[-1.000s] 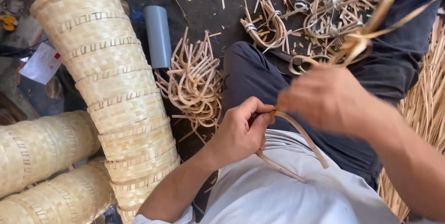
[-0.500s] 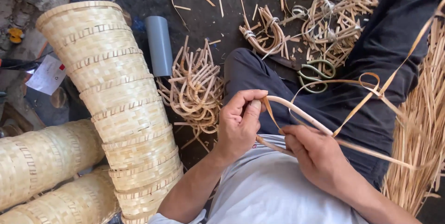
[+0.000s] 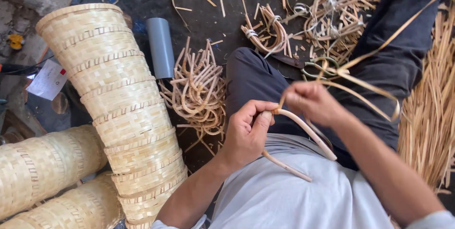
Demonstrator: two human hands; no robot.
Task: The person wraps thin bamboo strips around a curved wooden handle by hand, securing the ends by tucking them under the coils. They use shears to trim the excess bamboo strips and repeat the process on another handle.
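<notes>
The bent cane piece point(image 3: 303, 129) is a pale, smooth rod folded into a narrow loop, its bend pinched at the fingertips and its two legs running down over the lap, ends free. The thin flat strip point(image 3: 365, 84) is tan and ribbon-like; it starts at the bend, curls in a loose arc, and extends toward the upper right.

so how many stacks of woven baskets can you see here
3. One tall stack of nested baskets stands left of the left hand. Two more stacks lie sideways at the lower left, the upper stack and the lower stack. Both are cut off by the frame; others may be hidden.
</notes>
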